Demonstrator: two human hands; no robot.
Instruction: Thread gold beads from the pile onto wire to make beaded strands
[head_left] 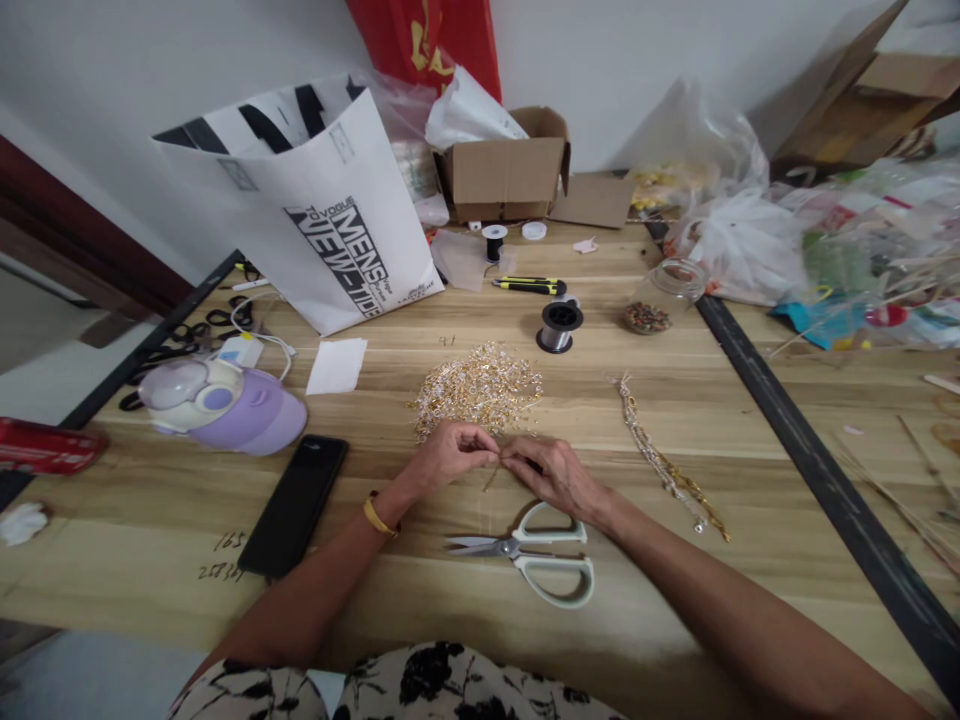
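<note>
My left hand (457,452) and my right hand (551,468) meet at the near edge of a pile of gold and clear beads (480,385). Thumb and fingers of both are pinched together on a short gold chain (491,477), whose end hangs down between them. The finer detail at the fingertips is too small to make out. Just below the hands lie scissors (514,548) with pale handles, blades pointing left. Right of my right hand, silver and gold beaded strands (664,460) lie stretched out on the wooden table (420,570).
A black phone (295,505) and purple bottle (232,405) stand left. Behind the beads are a wire spool (559,327), a yellow-black cutter (527,285) and a jar (660,300). A white bag (322,210), cardboard box (510,172) and plastic bags (742,240) line the back.
</note>
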